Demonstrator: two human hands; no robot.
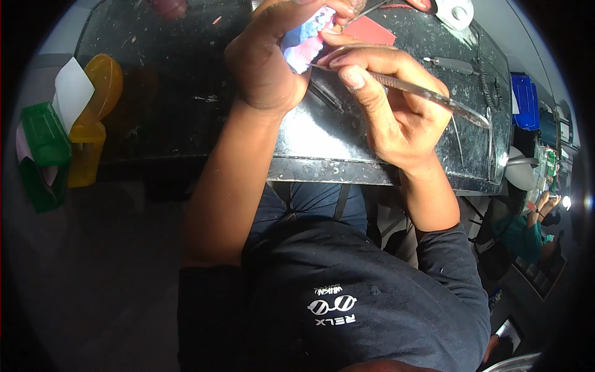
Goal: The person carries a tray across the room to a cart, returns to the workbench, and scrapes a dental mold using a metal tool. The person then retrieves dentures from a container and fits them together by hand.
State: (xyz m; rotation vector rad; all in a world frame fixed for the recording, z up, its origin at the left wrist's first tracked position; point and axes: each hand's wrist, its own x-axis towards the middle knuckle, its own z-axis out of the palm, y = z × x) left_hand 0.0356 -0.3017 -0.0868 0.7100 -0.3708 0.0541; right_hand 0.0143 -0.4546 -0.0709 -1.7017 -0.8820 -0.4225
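Observation:
My left hand [263,65] is raised over the dark worktable, its fingers wrapped round a lumpy blue and pink piece [304,49] that looks like a dental model. Part of this piece is hidden behind the fingers. Pinched in my right hand [403,115] is a slim metal carving tool [427,94] with a ridged handle. Its thin tip meets or nearly meets the lower edge of the piece; I cannot tell which. A flat red sheet [375,31] lies on the table just beyond my right fingers.
Yellow-orange holder [105,87], white paper [73,90] and green container [43,133] stand at the left edge. At the right lie a grey handpiece [455,64], a coiled black cord [494,93] and a white device [455,12]. Another person [527,235] sits far right.

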